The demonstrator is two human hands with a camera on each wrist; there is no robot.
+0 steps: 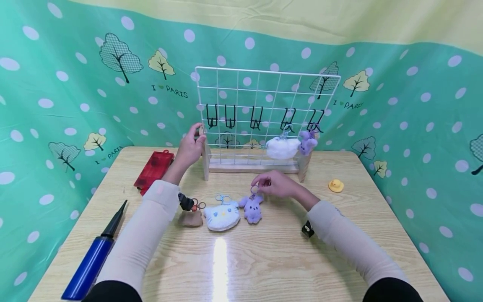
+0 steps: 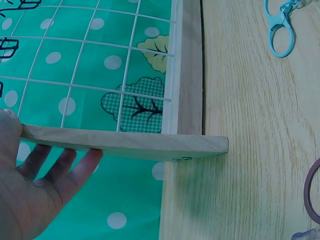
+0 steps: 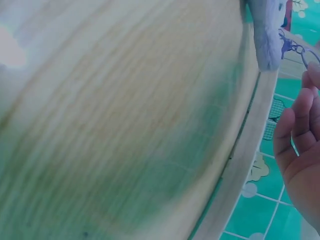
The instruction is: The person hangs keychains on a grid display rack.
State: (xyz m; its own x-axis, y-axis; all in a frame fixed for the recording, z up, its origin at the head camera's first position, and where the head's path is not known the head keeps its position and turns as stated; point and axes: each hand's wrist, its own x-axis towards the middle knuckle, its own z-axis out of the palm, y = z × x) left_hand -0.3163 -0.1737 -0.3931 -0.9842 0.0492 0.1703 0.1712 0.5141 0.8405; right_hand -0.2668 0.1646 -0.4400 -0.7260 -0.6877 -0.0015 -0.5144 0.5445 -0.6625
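Observation:
At the left end of a white wire grid rack [image 1: 253, 168], my left hand [image 1: 191, 147] grips the upright wooden side post [image 2: 125, 142], thumb on one side and fingers on the other. My right hand [image 1: 277, 184] pinches the metal ring of a purple plush keychain [image 1: 253, 209] in front of the rack. In the right wrist view that plush [image 3: 269, 40] dangles from its ring beside the fingers. Left of it lie a white cat-face plush keychain [image 1: 222, 217] with a light-blue clasp and a small brown keychain [image 1: 191, 218], partly beside my left sleeve.
Black double hooks [image 1: 255, 123] line the grid. A white plush [image 1: 283, 148] and another purple plush [image 1: 308, 143] hang at its right. A yellow rubber duck [image 1: 336, 185] sits right, a red pouch [image 1: 155, 168] left, and a blue hand pump [image 1: 90, 262] at the near left.

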